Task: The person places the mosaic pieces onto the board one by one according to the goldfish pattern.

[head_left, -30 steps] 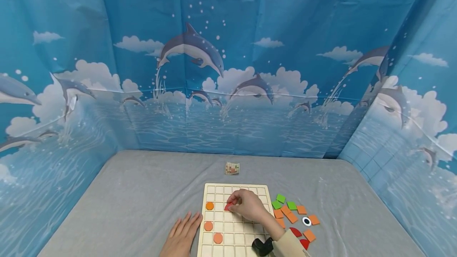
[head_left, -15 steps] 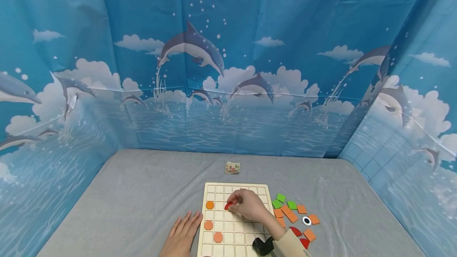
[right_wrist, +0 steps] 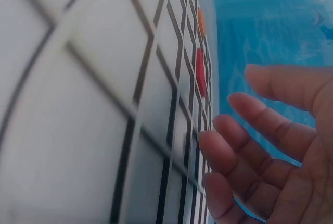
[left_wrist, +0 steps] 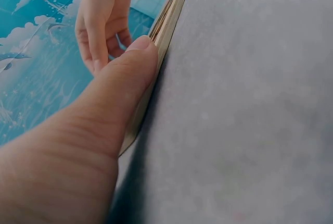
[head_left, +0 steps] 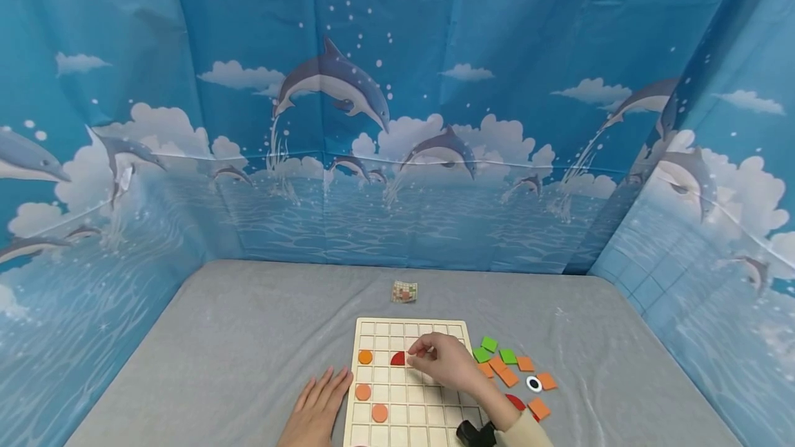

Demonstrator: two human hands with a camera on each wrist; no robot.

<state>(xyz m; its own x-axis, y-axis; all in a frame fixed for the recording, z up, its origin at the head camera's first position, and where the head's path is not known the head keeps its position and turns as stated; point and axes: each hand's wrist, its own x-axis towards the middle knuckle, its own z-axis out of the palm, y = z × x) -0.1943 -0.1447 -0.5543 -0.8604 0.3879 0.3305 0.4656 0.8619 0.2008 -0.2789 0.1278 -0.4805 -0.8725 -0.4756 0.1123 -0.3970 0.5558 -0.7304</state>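
Observation:
A pale wooden grid board (head_left: pixel 397 395) lies on the grey cloth. One red quarter-round piece (head_left: pixel 398 359) sits in a cell of its upper half. Just right of that piece hovers my right hand (head_left: pixel 444 362), its fingers loosely bent. In the right wrist view the thumb and fingers stand apart with nothing between them, while the red piece shows farther off on the board. My left hand (head_left: pixel 317 409) lies flat by the board's left edge, fingertips touching it. The left wrist view shows the left thumb (left_wrist: pixel 119 94) along the board's side.
Three orange discs, one an orange disc (head_left: pixel 365 357) at upper left, sit in board cells. Right of the board lie green tiles (head_left: pixel 489 344), orange tiles (head_left: pixel 538 408), a red piece (head_left: pixel 515 402) and a black-and-white eye disc (head_left: pixel 533 384). A small pattern card (head_left: pixel 404 292) lies behind the board.
My right hand has let go of the red quarter-round piece and drawn a little to the right. The piece stays in its cell. My left hand has not moved.

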